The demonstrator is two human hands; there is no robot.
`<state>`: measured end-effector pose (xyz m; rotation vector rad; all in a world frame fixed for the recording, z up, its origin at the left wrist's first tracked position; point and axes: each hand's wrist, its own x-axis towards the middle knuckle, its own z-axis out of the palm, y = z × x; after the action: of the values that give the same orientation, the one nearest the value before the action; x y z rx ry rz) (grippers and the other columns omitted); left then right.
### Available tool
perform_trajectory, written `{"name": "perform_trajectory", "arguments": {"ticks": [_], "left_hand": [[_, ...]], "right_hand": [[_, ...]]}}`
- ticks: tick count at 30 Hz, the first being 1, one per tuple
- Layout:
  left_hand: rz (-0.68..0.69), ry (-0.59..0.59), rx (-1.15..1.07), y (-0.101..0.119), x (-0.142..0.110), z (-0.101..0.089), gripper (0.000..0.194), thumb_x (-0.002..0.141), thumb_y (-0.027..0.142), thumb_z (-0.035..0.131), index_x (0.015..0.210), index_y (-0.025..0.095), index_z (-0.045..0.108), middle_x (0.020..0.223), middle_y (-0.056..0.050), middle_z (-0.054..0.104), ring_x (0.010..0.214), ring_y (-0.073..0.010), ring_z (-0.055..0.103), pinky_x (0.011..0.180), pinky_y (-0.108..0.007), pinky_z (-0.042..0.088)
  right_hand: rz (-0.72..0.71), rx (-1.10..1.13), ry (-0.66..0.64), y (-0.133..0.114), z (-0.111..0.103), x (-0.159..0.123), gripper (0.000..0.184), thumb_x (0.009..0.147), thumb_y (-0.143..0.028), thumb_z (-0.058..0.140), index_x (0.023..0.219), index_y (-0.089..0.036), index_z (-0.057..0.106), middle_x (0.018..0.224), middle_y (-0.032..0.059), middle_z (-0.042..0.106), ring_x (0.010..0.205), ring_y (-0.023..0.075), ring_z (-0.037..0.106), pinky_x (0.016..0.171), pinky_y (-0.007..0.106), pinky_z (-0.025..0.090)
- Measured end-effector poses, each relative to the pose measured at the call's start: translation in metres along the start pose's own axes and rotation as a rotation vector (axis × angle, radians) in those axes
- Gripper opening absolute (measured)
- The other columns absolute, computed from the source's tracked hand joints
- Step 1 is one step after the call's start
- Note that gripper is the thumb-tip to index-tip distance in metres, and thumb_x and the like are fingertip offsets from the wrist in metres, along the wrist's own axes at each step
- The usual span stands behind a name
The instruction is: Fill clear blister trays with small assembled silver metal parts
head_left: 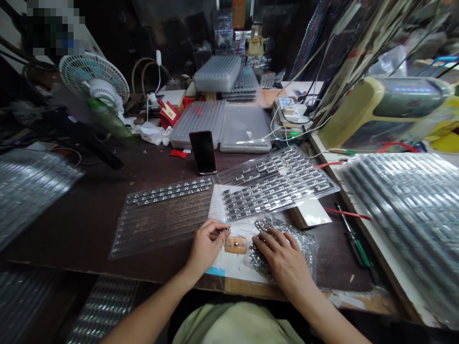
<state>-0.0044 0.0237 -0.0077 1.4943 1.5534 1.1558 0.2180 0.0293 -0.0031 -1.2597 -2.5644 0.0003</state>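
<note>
My left hand [207, 241] is closed in a pinch beside a small tan block [231, 248]; a tiny part may be between the fingertips, too small to make out. On the block sits a small dark piece. My right hand [281, 253] lies with fingers spread on a heap of small shiny metal parts [258, 265] in a clear plastic bag. Beyond my hands lies a clear ribbed tray [276, 186] with rows of small metal parts. To the left, another clear tray [161, 224] has such parts only in its far rows.
A phone [202, 152] stands upright behind the trays. Stacked clear trays [405, 215] are on the right, near a green-handled screwdriver [360, 251]. A white box [311, 213] lies by the filled tray. A fan [95, 81] stands at the back left.
</note>
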Motion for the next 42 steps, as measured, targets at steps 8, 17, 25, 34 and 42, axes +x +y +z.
{"name": "perform_trajectory", "arguments": {"ticks": [8, 17, 25, 34, 42], "left_hand": [[0.182, -0.109, 0.147, 0.009, -0.004, 0.018, 0.013, 0.079, 0.018, 0.064, 0.088, 0.023, 0.072, 0.083, -0.005, 0.065, 0.080, -0.0166, 0.061, 0.070, -0.027, 0.050], [0.301, -0.179, 0.274, 0.004, -0.011, 0.025, 0.013, 0.081, 0.019, 0.064, 0.089, 0.024, 0.072, 0.082, -0.004, 0.067, 0.080, -0.0170, 0.061, 0.072, -0.029, 0.049], [0.320, -0.183, 0.246, -0.001, -0.015, 0.029, 0.012, 0.079, 0.014, 0.066, 0.086, 0.022, 0.072, 0.082, -0.003, 0.067, 0.079, -0.0161, 0.060, 0.072, -0.028, 0.049], [0.250, 0.106, 0.318, 0.003, 0.059, -0.012, 0.008, 0.080, 0.020, 0.065, 0.085, 0.021, 0.071, 0.087, -0.003, 0.069, 0.082, -0.0172, 0.061, 0.076, -0.030, 0.046], [0.161, 0.234, 0.731, -0.026, 0.127, -0.032, 0.009, 0.074, 0.035, 0.071, 0.078, 0.027, 0.074, 0.090, -0.003, 0.064, 0.094, -0.0240, 0.053, 0.087, -0.041, 0.032]], "right_hand": [[0.090, 0.207, 0.161, 0.000, 0.007, 0.004, 0.014, 0.090, -0.020, 0.048, 0.091, -0.021, 0.062, 0.095, 0.0045, 0.065, 0.087, 0.0184, 0.052, 0.077, 0.032, 0.037], [0.162, 0.314, 0.241, 0.000, 0.007, 0.002, 0.013, 0.088, -0.016, 0.047, 0.090, -0.019, 0.060, 0.086, 0.0049, 0.062, 0.081, 0.0188, 0.051, 0.075, 0.033, 0.041], [0.127, 0.283, 0.240, 0.002, 0.011, 0.002, 0.017, 0.090, -0.015, 0.046, 0.097, -0.018, 0.061, 0.089, 0.0059, 0.062, 0.082, 0.0190, 0.053, 0.074, 0.033, 0.042], [0.102, 0.403, 0.284, -0.004, 0.003, 0.003, 0.014, 0.089, -0.015, 0.049, 0.096, -0.020, 0.060, 0.089, 0.0048, 0.064, 0.083, 0.0171, 0.056, 0.075, 0.032, 0.046], [0.110, 0.534, 0.245, -0.026, 0.006, 0.010, 0.011, 0.089, -0.017, 0.050, 0.091, -0.021, 0.060, 0.084, 0.0034, 0.065, 0.078, 0.0162, 0.058, 0.069, 0.030, 0.047]]}}
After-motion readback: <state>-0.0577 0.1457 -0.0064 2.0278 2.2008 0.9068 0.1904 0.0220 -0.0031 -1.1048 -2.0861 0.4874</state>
